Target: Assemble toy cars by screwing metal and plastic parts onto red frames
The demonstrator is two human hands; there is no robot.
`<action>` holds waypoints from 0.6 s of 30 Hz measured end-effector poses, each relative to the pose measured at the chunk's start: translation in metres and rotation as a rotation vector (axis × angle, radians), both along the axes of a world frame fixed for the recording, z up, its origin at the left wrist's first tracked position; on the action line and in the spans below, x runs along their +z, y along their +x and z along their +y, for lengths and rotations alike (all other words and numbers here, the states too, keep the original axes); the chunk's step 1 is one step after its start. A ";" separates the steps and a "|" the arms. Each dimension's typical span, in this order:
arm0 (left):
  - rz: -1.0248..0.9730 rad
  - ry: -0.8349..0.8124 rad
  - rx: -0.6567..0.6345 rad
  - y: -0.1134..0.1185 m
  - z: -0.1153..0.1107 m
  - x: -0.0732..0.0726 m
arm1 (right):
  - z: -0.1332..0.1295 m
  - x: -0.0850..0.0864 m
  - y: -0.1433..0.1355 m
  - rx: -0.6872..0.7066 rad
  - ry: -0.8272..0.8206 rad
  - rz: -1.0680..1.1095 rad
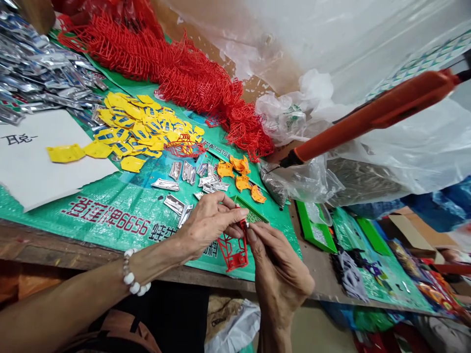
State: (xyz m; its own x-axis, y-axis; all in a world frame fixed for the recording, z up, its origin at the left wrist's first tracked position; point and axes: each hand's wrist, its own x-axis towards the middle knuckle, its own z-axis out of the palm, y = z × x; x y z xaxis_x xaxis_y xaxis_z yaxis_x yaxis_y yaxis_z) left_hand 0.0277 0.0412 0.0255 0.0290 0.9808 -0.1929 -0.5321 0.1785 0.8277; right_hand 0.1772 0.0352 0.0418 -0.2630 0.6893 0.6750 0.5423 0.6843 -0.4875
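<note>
Head view: I note the left hand (217,220) and right hand (275,257) pinching the red lattice frame (235,260) near its upper end, below the fingertips, apparently for steadiness, the green tray (262,216) just beyond them, presumably for easy reach.

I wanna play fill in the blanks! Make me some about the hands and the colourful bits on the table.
1. The beaded bracelet is on the person's ____ wrist.
2. The plastic frame pinched by the left hand is coloured ____.
3. The two pieces side by side on the white sheet are coloured ____.
4. Near the small green tray lie four curved pieces coloured ____.

Missing words: left; red; yellow; orange.
</note>
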 end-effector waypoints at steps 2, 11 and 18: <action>-0.006 0.008 0.003 0.000 0.001 -0.001 | 0.000 0.000 0.000 -0.008 0.018 -0.026; -0.100 0.019 0.030 0.003 -0.001 0.001 | -0.001 0.003 -0.002 0.078 0.089 -0.195; -0.005 0.008 0.034 -0.005 -0.005 0.000 | -0.007 -0.002 -0.010 0.205 0.087 -0.271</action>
